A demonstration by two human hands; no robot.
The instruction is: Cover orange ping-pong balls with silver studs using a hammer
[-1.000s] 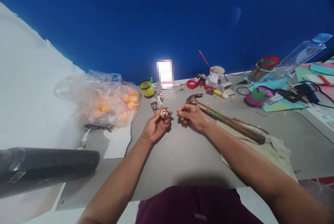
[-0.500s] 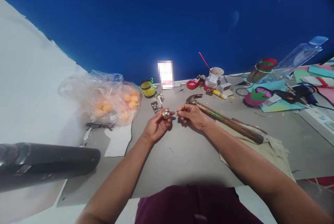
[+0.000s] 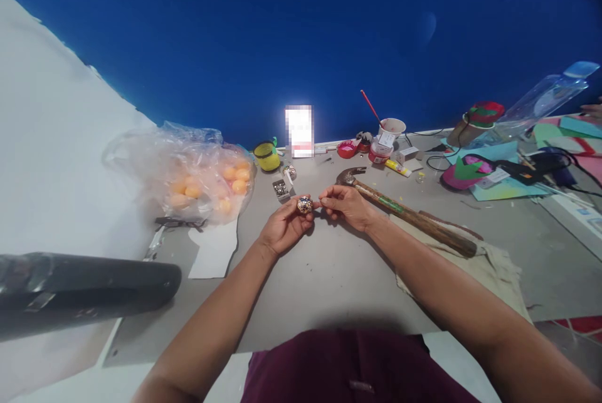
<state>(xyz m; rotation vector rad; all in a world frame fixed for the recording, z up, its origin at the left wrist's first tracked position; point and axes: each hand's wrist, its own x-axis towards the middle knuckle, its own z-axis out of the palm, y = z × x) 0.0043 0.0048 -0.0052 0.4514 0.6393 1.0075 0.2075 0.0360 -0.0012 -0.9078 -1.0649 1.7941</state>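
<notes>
A small ball studded with shiny metallic pieces [image 3: 305,204] rests in the fingers of my left hand [image 3: 286,227], thumb and fingers closed around its sides. Close to its right, my right hand [image 3: 347,207] has thumb and forefinger pinched together; whatever they hold is too small to make out. The two hands' fingertips nearly meet. Just beyond my left hand stands a small open box [image 3: 281,190] of shiny bits, with another shiny ball [image 3: 290,172] behind it.
A claw hammer [image 3: 404,212] lies right of my hands, partly over a beige cloth [image 3: 489,271]. At left sits a clear bag of orange balls [image 3: 188,187]. Farther back are a yellow cup [image 3: 267,157], a white cup with a brush [image 3: 392,128] and a yellow tube [image 3: 397,168]. A dark cylinder [image 3: 94,290] juts in.
My left hand has moved slightly right with the ball, which looks turned. The gap to my right hand's fingertips has narrowed. Another person's fingers show at the far right edge.
</notes>
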